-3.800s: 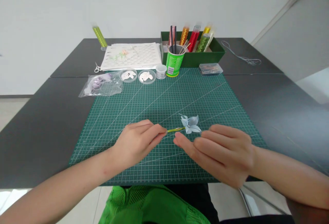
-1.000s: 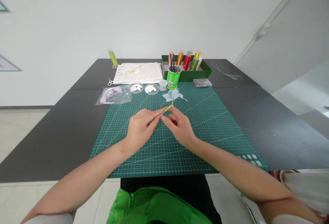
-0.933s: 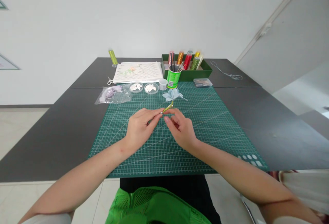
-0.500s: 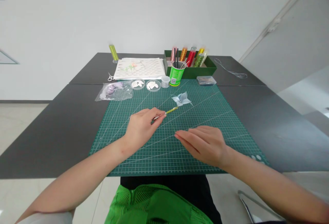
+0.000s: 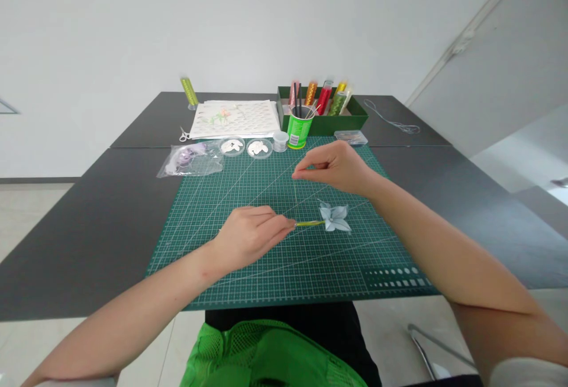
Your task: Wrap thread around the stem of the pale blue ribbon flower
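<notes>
Low over the mat, my left hand (image 5: 257, 234) pinches the yellow-green stem (image 5: 309, 223) of a pale blue fabric flower between thumb and fingertips. The flower (image 5: 335, 218) faces right, its pointed petals spread and fine wisps sticking out at the edges. My right hand (image 5: 335, 167) is raised above and beyond the stem, with thumb and forefinger pressed together in a pinch. Whatever lies between those fingertips is too thin to make out. Under both hands lies a green cutting mat (image 5: 266, 268) with a white grid.
Beyond the mat stand a green can (image 5: 300, 128) with sticks and a dark green box (image 5: 355, 122) of thread spools. Two round dishes (image 5: 259, 149) hold white pieces. A plastic bag (image 5: 190, 159), white scissors (image 5: 184, 134), paper sheets (image 5: 235, 118) and a clear case (image 5: 350, 137) lie nearby.
My right hand has risen up and away from me, still pinched. My left hand has moved nearer and slightly right with the flower, which now lies lower and turned to the right.
</notes>
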Motion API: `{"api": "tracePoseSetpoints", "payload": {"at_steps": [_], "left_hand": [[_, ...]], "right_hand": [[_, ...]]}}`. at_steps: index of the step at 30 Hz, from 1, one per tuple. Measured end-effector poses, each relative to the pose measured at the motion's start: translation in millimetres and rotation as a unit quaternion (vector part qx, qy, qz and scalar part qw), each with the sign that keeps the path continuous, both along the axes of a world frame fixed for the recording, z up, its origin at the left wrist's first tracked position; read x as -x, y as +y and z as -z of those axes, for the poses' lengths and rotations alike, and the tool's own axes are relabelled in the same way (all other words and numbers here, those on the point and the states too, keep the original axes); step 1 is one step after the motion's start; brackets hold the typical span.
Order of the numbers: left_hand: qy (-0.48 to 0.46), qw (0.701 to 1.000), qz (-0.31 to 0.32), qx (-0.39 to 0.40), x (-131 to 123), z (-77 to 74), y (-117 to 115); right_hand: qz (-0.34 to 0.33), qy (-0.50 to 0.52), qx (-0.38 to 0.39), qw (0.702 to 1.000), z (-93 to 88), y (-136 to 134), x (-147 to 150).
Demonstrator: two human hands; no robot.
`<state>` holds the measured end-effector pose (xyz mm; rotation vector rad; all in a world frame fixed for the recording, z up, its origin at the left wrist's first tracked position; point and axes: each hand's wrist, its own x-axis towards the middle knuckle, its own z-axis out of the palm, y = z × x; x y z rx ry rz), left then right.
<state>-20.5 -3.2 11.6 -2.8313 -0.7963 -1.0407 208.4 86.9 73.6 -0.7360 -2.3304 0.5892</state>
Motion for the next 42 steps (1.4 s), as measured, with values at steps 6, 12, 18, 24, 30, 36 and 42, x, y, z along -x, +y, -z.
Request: {"api": "tracePoseSetpoints", "payload": {"at_steps": [6,12,18,24,30,36,42], "left_hand": [[-0.016,1.000,0.018,0.000,0.6,-1.4,-2.1],[-0.072,0.997,0.006,0.020,-1.1,2.8,0.0],[-0.124,0.990,-0.074,0.001,2.2,-0.5,7.3],[-0.117,0.981,-0.155,0.009,9.5,-3.6,14.9],[-0.036,0.978,-0.199,0.048,10.1,-2.7,17.0],[-0.015,0.962,-0.212,0.171,1.7,2.7,17.5],[-0.092,0.953,-0.198,0.208,-0.6,5.2,17.9]], "right_hand": [[0.108,0.021,0.177,0.978,54.9,-5.2,-3.7],[0.103,-0.007,0.266,0.959,93.7,-34.1,0.9],[0.104,-0.031,0.156,0.982,102.5,-60.1,-3.1],[0.007,-0.070,-0.168,0.983,97.9,-74.6,-4.1],[-0.026,-0.050,-0.310,0.949,80.6,-82.7,-4.3],[-0.022,-0.057,-0.311,0.948,77.2,-83.7,-8.7],[-0.022,-0.068,-0.310,0.948,81.1,-83.9,-6.0]]}}
